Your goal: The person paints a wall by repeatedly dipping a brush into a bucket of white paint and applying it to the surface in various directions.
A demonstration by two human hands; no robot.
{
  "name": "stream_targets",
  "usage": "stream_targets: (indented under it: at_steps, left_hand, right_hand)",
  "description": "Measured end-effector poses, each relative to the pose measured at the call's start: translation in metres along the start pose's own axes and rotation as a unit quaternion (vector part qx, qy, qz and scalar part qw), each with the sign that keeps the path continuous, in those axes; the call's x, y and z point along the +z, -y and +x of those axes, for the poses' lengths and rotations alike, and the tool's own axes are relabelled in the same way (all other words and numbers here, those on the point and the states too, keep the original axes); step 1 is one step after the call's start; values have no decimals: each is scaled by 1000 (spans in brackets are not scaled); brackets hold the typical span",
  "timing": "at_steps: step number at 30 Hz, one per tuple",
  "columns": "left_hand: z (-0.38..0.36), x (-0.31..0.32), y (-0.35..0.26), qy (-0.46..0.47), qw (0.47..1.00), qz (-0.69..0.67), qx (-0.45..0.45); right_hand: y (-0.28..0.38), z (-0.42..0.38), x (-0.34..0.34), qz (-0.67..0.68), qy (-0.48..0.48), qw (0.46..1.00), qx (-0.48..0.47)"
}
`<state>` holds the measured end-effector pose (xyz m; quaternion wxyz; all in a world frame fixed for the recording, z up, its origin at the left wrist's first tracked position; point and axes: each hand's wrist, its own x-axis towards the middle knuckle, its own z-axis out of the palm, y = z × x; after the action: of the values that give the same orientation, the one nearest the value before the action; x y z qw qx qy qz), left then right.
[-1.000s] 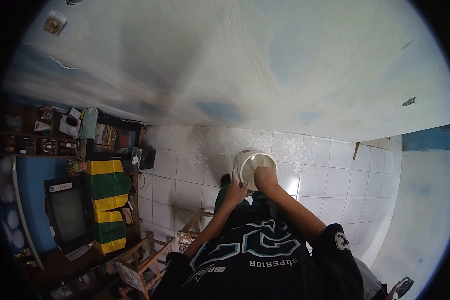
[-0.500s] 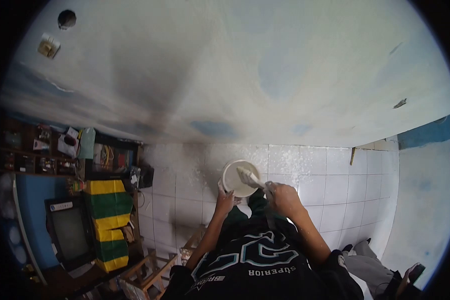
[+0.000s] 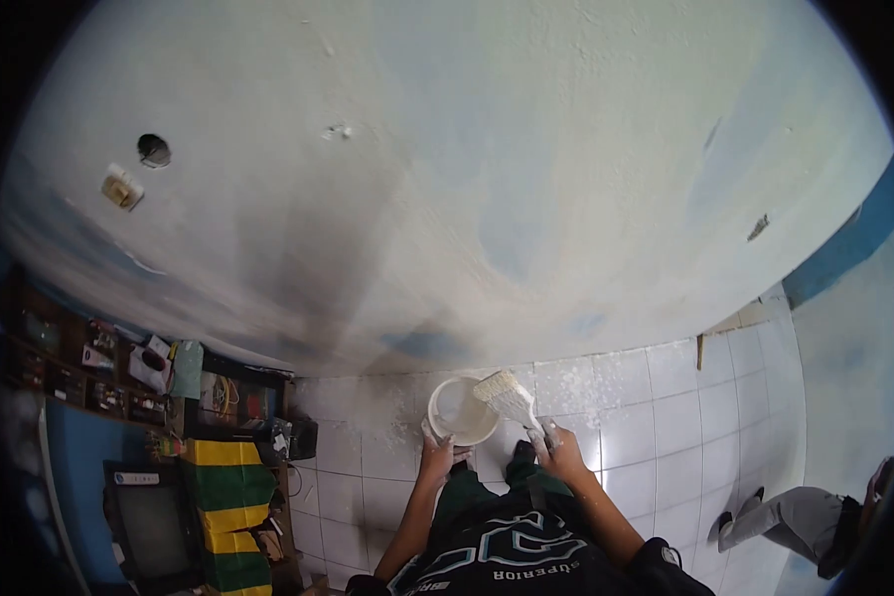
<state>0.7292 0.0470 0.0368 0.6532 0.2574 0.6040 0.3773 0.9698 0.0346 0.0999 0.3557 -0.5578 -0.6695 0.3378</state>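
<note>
Brush: a wide paintbrush (image 3: 508, 394) is clamped by its handle in the right hand (image 3: 563, 452), bristles pale with white paint, raised just above and beside the rim of the bucket.
Bucket: a white bucket (image 3: 459, 411) is held at its near rim by the left hand (image 3: 436, 459), over the tiled floor (image 3: 656, 417); white paint is seen inside.
Grip, right: closed fully around the brush handle.
Grip, left: fingers pinched on the bucket rim.
Progress: the brush is judged loaded and lifted clear; the wall (image 3: 447, 179) is mostly covered in whitish paint, but blue patches and a dark smudged zone are left showing, so much coating appears to remain.
Change from earlier: a second ago the right hand was sunk into the bucket; half a second ago the brush was laid across its mouth; now it is drawn out and tipped upward. The view is tilted higher, so more wall is shown.
Surroundings: a socket (image 3: 121, 188) and a hole (image 3: 152, 149) are seen on the wall at left; another person's legs (image 3: 795, 517) are at lower right.
</note>
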Motion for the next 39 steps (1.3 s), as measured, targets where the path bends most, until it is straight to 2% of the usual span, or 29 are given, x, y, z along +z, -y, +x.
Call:
stream_targets:
  at_steps: [1, 4, 7, 8, 9, 12, 13, 16, 17, 19, 22, 24, 25, 26, 28, 29, 32, 35, 39]
  left_hand:
    - [3, -1, 1, 6, 1000, -3, 1]
    - [2, 0, 2, 5, 1000, -20, -12]
    - [-9, 6, -6, -26, 999, -25, -27]
    - [-11, 10, -10, -39, 998, -27, -30]
    - [1, 1, 10, -16, 999, -39, -8]
    - [6, -3, 25, -37, 999, 13, 37]
    - [6, -4, 25, -39, 999, -5, 31]
    - [-2, -1, 26, -32, 999, -39, 10]
    - [-4, 0, 24, -32, 999, -42, 8]
    - [-7, 2, 19, -29, 998, -47, 6]
    - [-4, -2, 18, -21, 998, -51, 15]
    - [0, -3, 21, -9, 998, -53, 24]
    - [2, -3, 20, -9, 998, -54, 34]
    - [2, 0, 20, -7, 998, -58, 35]
    - [-7, 3, 6, -11, 997, -67, 39]
    - [-8, 4, 1, -12, 998, -64, 26]
    - [-1, -4, 9, -14, 996, -27, 89]
    - [2, -6, 10, -10, 994, -45, 102]
    - [-3, -14, 15, -12, 996, -86, 37]
  right_hand:
    - [-6, 2, 5, -23, 11, 1000, 3]
    - [-8, 7, 8, -36, -11, 997, -73]
    - [1, 5, 10, 35, -8, 999, -31]
    - [-3, 7, 13, 12, 0, 999, -32]
    - [-11, 9, 17, -14, 8, 999, -37]
    - [-22, 12, 19, -73, 8, 994, -79]
    - [-19, 13, 19, -52, -6, 995, -81]
    - [-17, 14, 23, -21, -17, 998, -54]
    - [-15, 18, 22, -31, 21, 999, -12]
    - [-2, 22, 13, -84, 30, 995, -48]
    - [-5, 18, 17, -30, -19, 993, -109]
    - [-4, 22, 17, -35, 27, 998, -38]
    - [5, 26, 12, -105, 42, 992, -49]
    - [-11, 24, 12, -147, 34, 985, -80]
    - [-9, 21, 13, -95, -17, 990, -99]
    - [-4, 13, 10, -92, -14, 992, -90]
    - [-2, 18, 15, -41, -9, 998, -55]
    - [14, 17, 8, -63, -29, 994, -82]
    - [9, 19, 21, -42, -68, 991, -111]
